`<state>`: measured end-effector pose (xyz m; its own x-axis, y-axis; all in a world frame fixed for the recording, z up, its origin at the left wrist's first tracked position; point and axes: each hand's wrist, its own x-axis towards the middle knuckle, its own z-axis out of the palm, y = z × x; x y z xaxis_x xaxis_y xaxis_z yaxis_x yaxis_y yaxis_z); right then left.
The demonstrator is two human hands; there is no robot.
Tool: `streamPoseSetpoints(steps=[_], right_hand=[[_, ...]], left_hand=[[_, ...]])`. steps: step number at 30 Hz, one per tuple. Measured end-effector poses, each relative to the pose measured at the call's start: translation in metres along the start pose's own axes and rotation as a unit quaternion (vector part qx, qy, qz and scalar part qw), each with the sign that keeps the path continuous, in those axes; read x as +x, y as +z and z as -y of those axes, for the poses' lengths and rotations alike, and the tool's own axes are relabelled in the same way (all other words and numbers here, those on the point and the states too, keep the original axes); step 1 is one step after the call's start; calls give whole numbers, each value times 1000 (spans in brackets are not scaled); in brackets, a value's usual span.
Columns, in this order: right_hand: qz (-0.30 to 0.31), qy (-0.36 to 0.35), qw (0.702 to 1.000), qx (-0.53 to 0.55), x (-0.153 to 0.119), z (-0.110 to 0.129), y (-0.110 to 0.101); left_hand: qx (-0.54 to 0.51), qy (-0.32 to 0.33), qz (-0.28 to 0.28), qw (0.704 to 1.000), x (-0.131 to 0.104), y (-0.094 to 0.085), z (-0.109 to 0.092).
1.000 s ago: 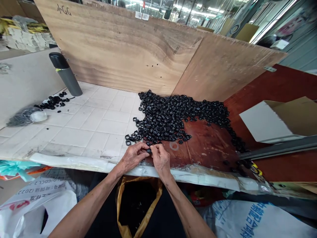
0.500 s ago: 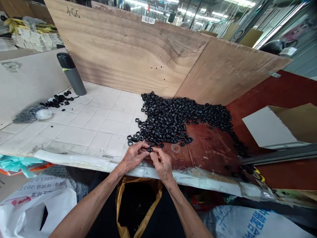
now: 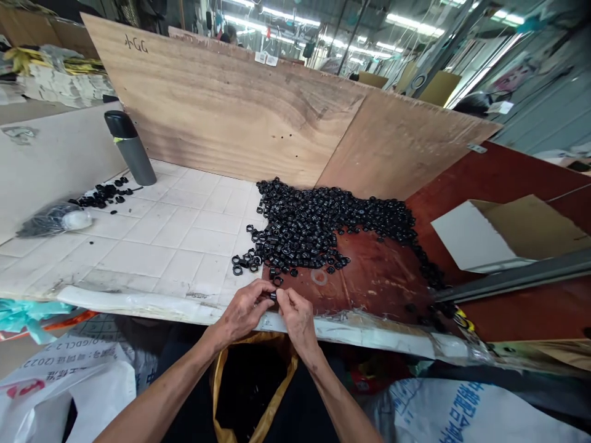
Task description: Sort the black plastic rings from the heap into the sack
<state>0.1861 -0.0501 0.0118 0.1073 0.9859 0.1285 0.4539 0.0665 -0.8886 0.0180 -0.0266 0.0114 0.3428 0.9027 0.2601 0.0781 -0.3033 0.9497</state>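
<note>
Just in front of the spread-out heap of small black plastic rings (image 3: pixel 305 227), the left hand (image 3: pixel 244 311) pinches a small black plastic piece (image 3: pixel 273 296) between thumb and forefinger, and the right hand (image 3: pixel 298 317) appears to grip its other side by the fingertips. The step in hand seems to be working this single piece; a next move calls for fine, steady finger control. The fingers hide its details.

The heap straddles a white, grid-lined tabletop (image 3: pixel 217 243) and a reddish-brown board (image 3: pixel 373 277). Left of it stands a grey cylindrical bottle with a black cap (image 3: pixel 136 159); right, an open white-and-brown cardboard box (image 3: pixel 471 237). Behind rises a pale plywood panel (image 3: pixel 221 104), with bright strip lights (image 3: pixel 413 26) beyond.
</note>
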Motion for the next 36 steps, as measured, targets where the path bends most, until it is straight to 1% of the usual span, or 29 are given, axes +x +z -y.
streamPoseSetpoints(steps=[1,3,5,6,7,10,11,14,17,21,22,24,26,27,29,31,34,36], right_hand=[[-7,-2,1000,-6,-5,2,0],[-9,-26,1000,13,-13,5,-1],[12,-62,997,48,-19,7,-3],[22,-74,996,55,-21,8,-3],[27,-78,995,50,-22,9,-4],[14,-70,997,23,-25,11,-7],[16,-79,997,20,-26,11,-8],[37,-111,993,27,-30,10,-10],[40,-97,994,33,-33,8,-11],[55,-137,989,33,-38,10,-13],[60,-123,990,38,-40,11,-13],[75,-43,994,74,-44,15,-11],[81,62,984,144,-49,18,-7],[81,110,973,187,-51,20,-5],[85,195,938,273,-53,24,-3],[105,273,895,337,-52,25,-5],[151,394,821,385,-51,25,-11],[173,458,780,389,-54,24,-16]], left_hand=[[1,-2,-11,1000,-6,2,-2],[-45,-39,-26,998,-16,6,-5],[-105,-85,-24,991,-22,8,-8],[-119,-98,-21,988,-24,8,-9],[-118,-101,-21,988,-26,8,-10],[-93,-100,-28,990,-29,7,-14],[-100,-107,-29,989,-30,7,-15],[-158,-140,-25,977,-33,8,-17],[-199,-164,-23,966,-37,8,-18],[-226,-181,-3,957,-42,7,-21],[-212,-175,-1,962,-44,6,-22],[-139,-138,-7,981,-46,6,-24],[-23,-62,-19,998,-50,6,-21],[37,-15,-19,999,-52,7,-19],[136,74,-4,988,-57,7,-11],[204,145,22,968,-64,7,-1],[275,211,66,936,-75,3,11],[298,236,91,920,-81,-2,11]])
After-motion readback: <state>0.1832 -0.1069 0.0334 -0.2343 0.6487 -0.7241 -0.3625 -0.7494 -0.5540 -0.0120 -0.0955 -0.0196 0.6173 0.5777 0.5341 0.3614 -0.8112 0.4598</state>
